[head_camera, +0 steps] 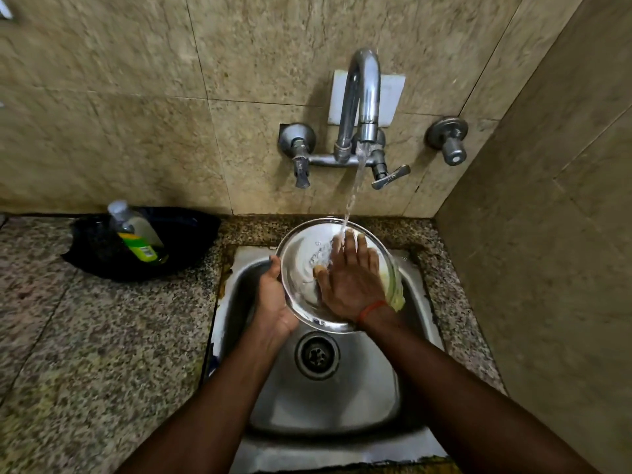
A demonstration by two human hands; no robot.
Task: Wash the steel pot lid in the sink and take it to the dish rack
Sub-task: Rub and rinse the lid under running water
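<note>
Steel pot lid (pixel 301 266) lies half hidden beneath right hand (pixel 352 282).

Sink (pixel 325 405) set into counter (pixel 85 336), wall close on the right. Tap (pixel 362 97) on rear wall, above sink's back edge. Lid (pixel 301 265) held over sink's rear half, under the tap's stream. Left hand (pixel 273 299) grips its left rim; right hand (pixel 352 282) lies flat on its face. Drain (pixel 317 354) before the lid. Tub (pixel 178 234) on counter left of sink, bottle (pixel 136 234) inside.
</note>
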